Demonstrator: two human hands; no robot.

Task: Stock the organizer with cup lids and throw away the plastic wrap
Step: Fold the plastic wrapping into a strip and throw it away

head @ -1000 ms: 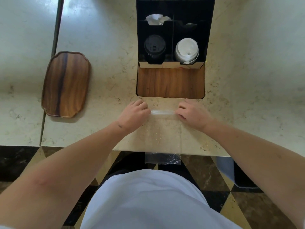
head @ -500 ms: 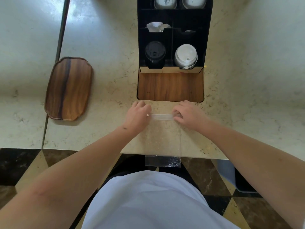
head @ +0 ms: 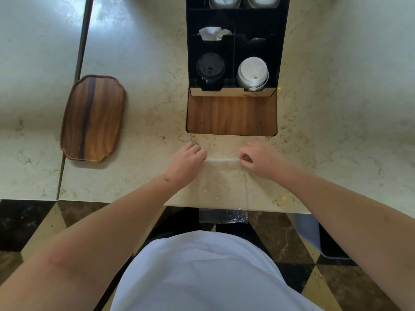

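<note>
Your left hand [head: 187, 161] and right hand [head: 260, 159] each pinch one end of the far edge of the clear plastic wrap [head: 223, 187], bunched into a thin white strip between them. The wrap lies flat on the marble counter [head: 146, 122], its near end hanging over the counter's edge. Just beyond stands the black organizer [head: 234, 25]: black cup lids [head: 210, 69] front left, white cup lids [head: 253, 72] front right. A wooden tray [head: 93, 117] lies well to the left.
</note>
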